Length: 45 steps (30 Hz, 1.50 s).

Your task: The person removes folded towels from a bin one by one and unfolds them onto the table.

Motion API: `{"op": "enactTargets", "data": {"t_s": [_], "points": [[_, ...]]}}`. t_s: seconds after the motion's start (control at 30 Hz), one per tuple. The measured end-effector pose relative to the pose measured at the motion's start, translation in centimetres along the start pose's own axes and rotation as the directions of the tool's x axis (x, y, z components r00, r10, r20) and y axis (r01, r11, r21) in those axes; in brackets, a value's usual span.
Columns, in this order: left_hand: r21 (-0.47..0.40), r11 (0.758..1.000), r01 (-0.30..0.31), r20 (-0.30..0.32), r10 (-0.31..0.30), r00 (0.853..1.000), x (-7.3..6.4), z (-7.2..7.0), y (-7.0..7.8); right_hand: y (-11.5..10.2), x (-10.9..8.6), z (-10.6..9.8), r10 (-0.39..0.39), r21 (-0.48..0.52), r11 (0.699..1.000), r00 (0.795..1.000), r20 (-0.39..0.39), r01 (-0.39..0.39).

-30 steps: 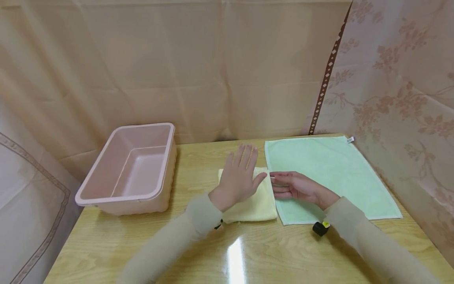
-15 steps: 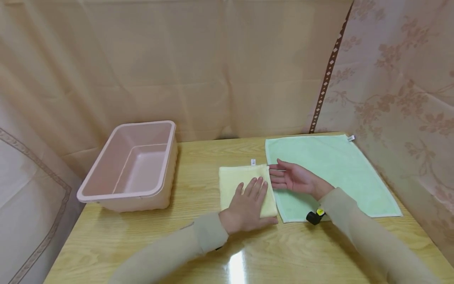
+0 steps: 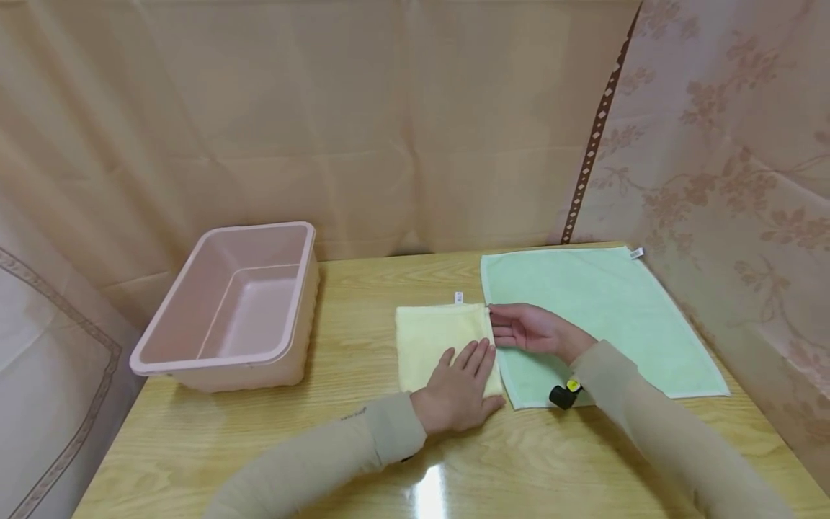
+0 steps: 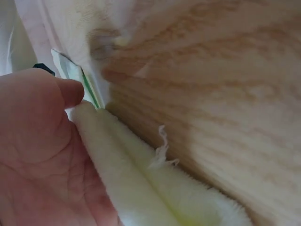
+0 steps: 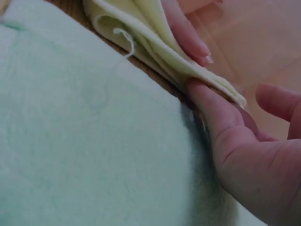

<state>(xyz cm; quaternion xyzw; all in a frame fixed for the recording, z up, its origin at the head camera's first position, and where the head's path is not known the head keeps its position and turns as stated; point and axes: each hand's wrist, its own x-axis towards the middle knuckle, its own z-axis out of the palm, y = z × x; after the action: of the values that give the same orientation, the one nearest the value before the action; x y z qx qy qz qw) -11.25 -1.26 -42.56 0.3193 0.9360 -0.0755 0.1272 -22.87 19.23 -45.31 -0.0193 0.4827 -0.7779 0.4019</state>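
Note:
A pale yellow towel (image 3: 424,335), folded into a small square with a white tag at its back edge, lies mid-table. My left hand (image 3: 457,393) rests palm down on its front right part, fingers spread forward; the left wrist view shows the palm against the towel's fuzzy edge (image 4: 117,160). At the towel's right side is my right hand (image 3: 534,331). Its fingers reach under the folded layers (image 5: 155,47) near the back corner, and the thumb stands apart from the cloth. A loose white thread (image 5: 126,41) hangs from the fold. The fingertips under the towel are hidden.
A mint green towel (image 3: 583,288) lies spread flat on the right, its left edge beside the yellow one. An empty pink plastic basin (image 3: 295,360) stands at the left of the wooden table (image 3: 357,288). Curtains (image 3: 363,130) hang behind and at both sides.
My left hand has come down from above the towel's back part to its front right part, uncovering the tag. My right hand stays at the right edge, its thumb lifting, then lowering toward the corner.

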Motion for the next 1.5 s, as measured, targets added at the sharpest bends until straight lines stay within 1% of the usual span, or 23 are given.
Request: {"op": "enactTargets", "data": {"t_s": [0.1, 0.23, 0.4, 0.57, 0.63, 0.7, 0.77, 0.8, 0.83, 0.93, 1.0, 1.03, 1.1, 1.17, 1.23, 1.3, 1.37, 1.43, 1.47, 1.5], "points": [[0.004, 1.000, 0.006, -0.002, -0.006, 1.000, -0.1, 0.1, 0.1, 0.0, 0.4, 0.1, 0.007, -0.034, 0.999, 0.999, -0.048, -0.009], [-0.012, 1.000, -0.003, 0.000, 0.003, 1.000, 0.0, 0.2, 0.0, -0.1, 0.9, 0.2, 0.023, -0.071, 0.997, 0.993, -0.113, -0.032], [-0.064, 0.997, -0.043, -0.020, 0.042, 0.999, 0.3, 0.3, -0.5, -0.3, 1.3, 0.3, 0.031, -0.068, 0.997, 0.983, -0.179, -0.043], [-0.160, 0.984, -0.082, -0.084, 0.069, 0.994, 0.1, 0.3, -1.6, -0.9, 1.3, 1.0, 0.012, -0.038, 0.999, 0.985, -0.174, -0.019], [-0.205, 0.974, -0.098, -0.122, 0.074, 0.990, -0.4, 0.0, -2.2, -1.3, 1.2, 1.4, -0.002, -0.025, 1.000, 0.989, -0.151, -0.001], [-0.270, 0.955, -0.122, -0.160, 0.080, 0.984, -1.0, -0.6, -2.9, -1.9, 1.2, 2.0, -0.018, 0.008, 1.000, 0.991, -0.136, 0.020], [-0.355, 0.923, -0.150, -0.206, 0.079, 0.975, -1.7, -1.1, -3.6, -2.4, 1.2, 2.6, -0.044, 0.033, 0.998, 0.993, -0.106, 0.048], [-0.403, 0.900, -0.163, -0.227, 0.075, 0.971, -2.2, -1.5, -4.0, -2.6, 1.2, 3.0, -0.059, 0.043, 0.997, 0.994, -0.088, 0.063], [-0.457, 0.871, -0.179, -0.246, 0.069, 0.967, -2.6, -1.8, -4.5, -2.8, 1.3, 3.4, -0.073, 0.051, 0.996, 0.995, -0.066, 0.077], [-0.604, 0.765, -0.221, -0.303, 0.036, 0.952, -4.1, -2.3, -5.8, -3.3, 1.8, 4.9, -0.111, 0.065, 0.992, 0.994, -0.024, 0.112], [-0.679, 0.693, -0.243, -0.329, 0.008, 0.944, -5.2, -2.4, -6.6, -3.6, 2.2, 6.0, -0.131, 0.067, 0.989, 0.991, -0.004, 0.131], [-0.706, 0.662, -0.252, -0.343, -0.008, 0.939, -5.7, -2.3, -7.1, -3.7, 2.4, 6.6, -0.138, 0.072, 0.988, 0.990, 0.000, 0.138], [-0.751, 0.605, -0.265, -0.365, -0.046, 0.930, -6.7, -2.1, -7.9, -3.9, 3.0, 7.8, -0.150, 0.093, 0.985, 0.989, 0.012, 0.148], [-0.781, 0.558, -0.279, -0.389, -0.085, 0.917, -7.5, -1.8, -8.6, -4.1, 3.6, 8.9, -0.156, 0.119, 0.981, 0.987, 0.030, 0.152], [-0.798, 0.525, -0.295, -0.414, -0.123, 0.902, -8.3, -1.5, -9.1, -4.3, 4.1, 9.9, -0.159, 0.140, 0.979, 0.986, 0.044, 0.151], [-0.802, 0.511, -0.310, -0.441, -0.154, 0.884, -9.0, -1.3, -9.5, -4.3, 4.6, 10.8, -0.162, 0.146, 0.977, 0.985, 0.056, 0.152], [-0.807, 0.498, -0.316, -0.452, -0.179, 0.874, -9.6, -1.2, -9.8, -4.3, 5.2, 11.7, -0.166, 0.151, 0.976, 0.985, 0.056, 0.156], [-0.809, 0.493, -0.320, -0.468, -0.211, 0.858, -10.3, -1.1, -10.2, -4.3, 5.7, 12.6, -0.174, 0.157, 0.974, 0.983, 0.063, 0.163], [-0.812, 0.488, -0.319, -0.471, -0.226, 0.853, -10.6, -1.0, -10.4, -4.2, 6.0, 13.0, -0.180, 0.163, 0.973, 0.981, 0.070, 0.166], [-0.819, 0.479, -0.316, -0.470, -0.242, 0.849, -11.0, -1.0, -10.6, -4.2, 6.3, 13.4, -0.185, 0.170, 0.971, 0.980, 0.076, 0.170]]}}
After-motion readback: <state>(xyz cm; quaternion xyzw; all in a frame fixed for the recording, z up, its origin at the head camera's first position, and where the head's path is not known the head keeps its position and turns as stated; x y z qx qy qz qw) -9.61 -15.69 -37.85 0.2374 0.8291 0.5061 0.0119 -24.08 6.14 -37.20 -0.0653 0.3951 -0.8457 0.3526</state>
